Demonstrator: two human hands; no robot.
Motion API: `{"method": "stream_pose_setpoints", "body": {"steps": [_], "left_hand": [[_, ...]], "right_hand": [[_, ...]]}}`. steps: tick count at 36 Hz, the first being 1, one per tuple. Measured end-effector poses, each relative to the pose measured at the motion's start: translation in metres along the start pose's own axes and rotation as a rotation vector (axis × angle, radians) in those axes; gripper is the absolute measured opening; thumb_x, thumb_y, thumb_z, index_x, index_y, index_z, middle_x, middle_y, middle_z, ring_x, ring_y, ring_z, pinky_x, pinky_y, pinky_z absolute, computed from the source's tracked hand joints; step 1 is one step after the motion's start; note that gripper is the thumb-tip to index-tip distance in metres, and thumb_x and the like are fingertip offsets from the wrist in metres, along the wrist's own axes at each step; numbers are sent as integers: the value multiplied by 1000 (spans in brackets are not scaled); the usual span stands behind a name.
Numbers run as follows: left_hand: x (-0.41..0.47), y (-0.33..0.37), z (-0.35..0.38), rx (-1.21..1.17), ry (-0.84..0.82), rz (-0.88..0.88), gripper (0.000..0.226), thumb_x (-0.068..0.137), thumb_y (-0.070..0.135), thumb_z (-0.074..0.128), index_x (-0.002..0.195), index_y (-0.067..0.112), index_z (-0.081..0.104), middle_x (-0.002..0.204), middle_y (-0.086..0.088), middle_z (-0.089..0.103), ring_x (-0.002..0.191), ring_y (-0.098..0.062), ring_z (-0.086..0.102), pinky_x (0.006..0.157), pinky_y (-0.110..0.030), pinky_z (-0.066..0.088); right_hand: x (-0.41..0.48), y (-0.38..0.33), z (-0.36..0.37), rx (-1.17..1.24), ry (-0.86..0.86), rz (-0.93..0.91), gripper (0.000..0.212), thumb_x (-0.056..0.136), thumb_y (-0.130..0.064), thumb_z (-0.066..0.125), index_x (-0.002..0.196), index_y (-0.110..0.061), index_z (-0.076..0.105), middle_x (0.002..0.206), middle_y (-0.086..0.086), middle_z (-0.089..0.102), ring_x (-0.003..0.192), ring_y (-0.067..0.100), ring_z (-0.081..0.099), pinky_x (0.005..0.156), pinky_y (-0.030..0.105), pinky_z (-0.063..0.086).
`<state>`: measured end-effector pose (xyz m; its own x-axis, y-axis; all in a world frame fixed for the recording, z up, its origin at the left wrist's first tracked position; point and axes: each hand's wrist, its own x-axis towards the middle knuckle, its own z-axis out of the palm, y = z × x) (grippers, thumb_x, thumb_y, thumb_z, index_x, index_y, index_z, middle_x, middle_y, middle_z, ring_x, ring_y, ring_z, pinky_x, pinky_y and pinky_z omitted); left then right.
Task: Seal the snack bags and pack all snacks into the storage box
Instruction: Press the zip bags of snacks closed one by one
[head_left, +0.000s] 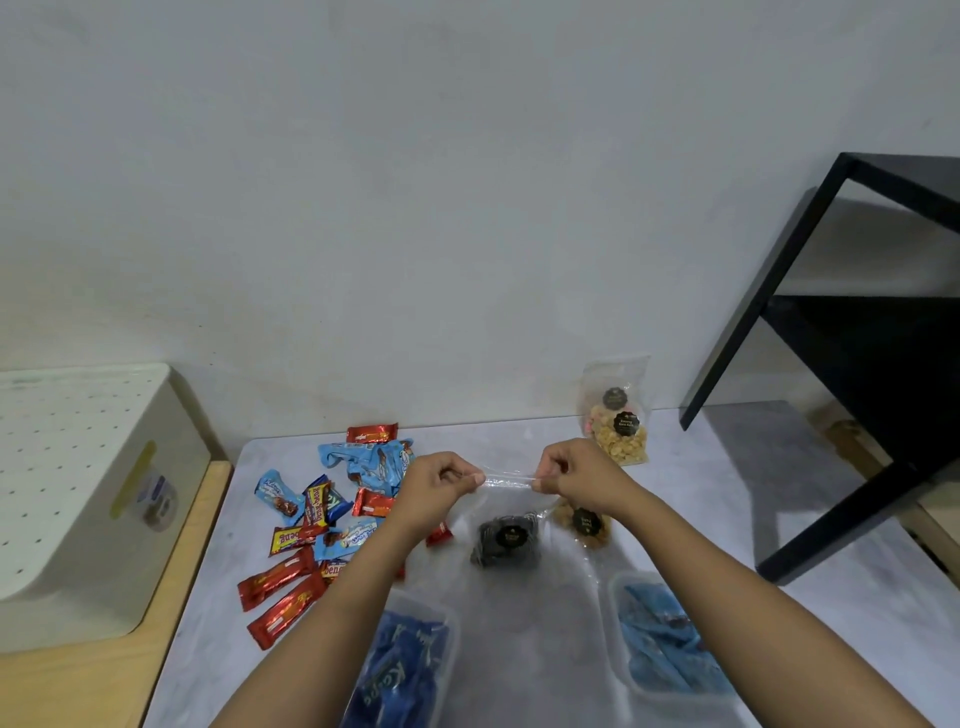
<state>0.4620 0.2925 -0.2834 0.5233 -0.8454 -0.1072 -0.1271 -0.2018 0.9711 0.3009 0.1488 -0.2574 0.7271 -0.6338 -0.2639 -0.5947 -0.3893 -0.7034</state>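
My left hand (440, 487) and my right hand (571, 475) each pinch one end of the top strip of a clear snack bag (506, 538) that holds dark snacks and carries a black round label. The bag hangs upright just above the table. Behind my right wrist lies a second clear bag with brown snacks (584, 525). A third clear bag with pale snacks (618, 415) stands against the wall. A pile of red and blue wrapped snack bars (332, 514) lies to the left. Two clear storage boxes hold blue packets, one at left (400, 670), one at right (665, 639).
A grey table top (519, 649) bears everything. A cream perforated bin (88, 493) stands on a wooden surface (78, 680) at the left. A black metal shelf frame (841, 338) rises at the right, with its foot on the table.
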Motion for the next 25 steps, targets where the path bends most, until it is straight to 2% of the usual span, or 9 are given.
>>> {"method": "stream_pose_setpoints", "body": {"steps": [7, 10, 15, 19, 25], "left_hand": [[0, 4, 1, -25, 10, 28, 14, 76, 1, 71, 70, 13, 68, 59, 9, 65, 56, 4, 59, 61, -10, 50], [-2, 5, 0, 12, 28, 53, 13, 78, 6, 71, 73, 18, 69, 68, 5, 66, 60, 5, 59, 65, -10, 50], [-9, 1, 2, 79, 93, 103, 12, 80, 13, 69, 76, 24, 69, 80, 11, 68, 74, 8, 59, 68, -7, 48], [-12, 1, 3, 51, 107, 101, 14, 81, 10, 68, 76, 23, 68, 81, 7, 68, 72, 7, 60, 68, -8, 48], [-10, 4, 7, 118, 31, 114, 12, 84, 8, 64, 78, 18, 65, 81, 7, 64, 76, -4, 57, 66, -4, 43]], "right_hand": [[-2, 1, 0, 8, 35, -3, 18, 72, -21, 75, 59, -25, 64, 66, -3, 64, 60, 13, 55, 62, 35, 49], [-4, 2, 1, 7, 62, -17, 19, 73, -23, 76, 59, -28, 64, 65, -7, 63, 60, 10, 55, 63, 34, 50], [-6, 1, 5, 0, 66, -47, 22, 76, -22, 74, 60, -30, 62, 65, -10, 60, 61, 5, 52, 65, 29, 45], [-10, 3, 7, 14, 63, -67, 11, 75, -29, 70, 66, -31, 65, 73, -9, 65, 68, 7, 55, 69, 33, 49], [-13, -6, 10, 30, 21, -139, 2, 78, -28, 67, 77, -29, 68, 81, -8, 68, 75, 9, 59, 75, 32, 51]]}}
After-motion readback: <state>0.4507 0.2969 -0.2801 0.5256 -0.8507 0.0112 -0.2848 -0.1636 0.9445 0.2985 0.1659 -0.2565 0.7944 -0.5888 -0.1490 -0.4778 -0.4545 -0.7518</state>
